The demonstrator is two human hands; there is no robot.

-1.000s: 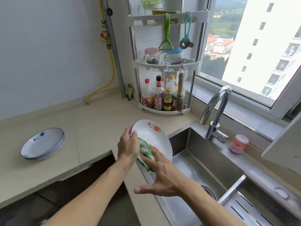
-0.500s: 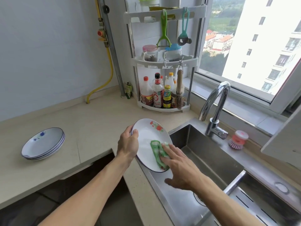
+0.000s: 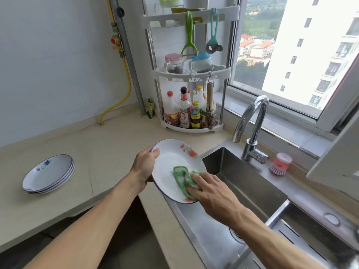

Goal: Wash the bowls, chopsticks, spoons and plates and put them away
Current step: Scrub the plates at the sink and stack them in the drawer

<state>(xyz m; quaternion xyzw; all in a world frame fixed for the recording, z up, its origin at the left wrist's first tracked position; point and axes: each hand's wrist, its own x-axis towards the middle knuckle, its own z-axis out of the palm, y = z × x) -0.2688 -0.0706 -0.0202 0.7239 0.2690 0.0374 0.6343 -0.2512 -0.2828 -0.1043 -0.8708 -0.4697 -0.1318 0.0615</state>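
A: What's far left?
B: Stacked plates (image 3: 48, 174) near the counter's (image 3: 108, 150) front edge, bare counter beyond.
A: And the hands?
B: Left hand (image 3: 144, 167) grips the flowered plate's (image 3: 171, 158) rim over the sink's (image 3: 246, 183) left edge; right hand (image 3: 211, 188), fingers flat, presses a green cloth (image 3: 181, 176) on it.

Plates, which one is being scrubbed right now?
The red-flowered plate, tilted over the sink edge: the left hand holds its rim while the right hand presses a green cloth on it. The blue-flowered plates sit stacked on the counter, untouched.
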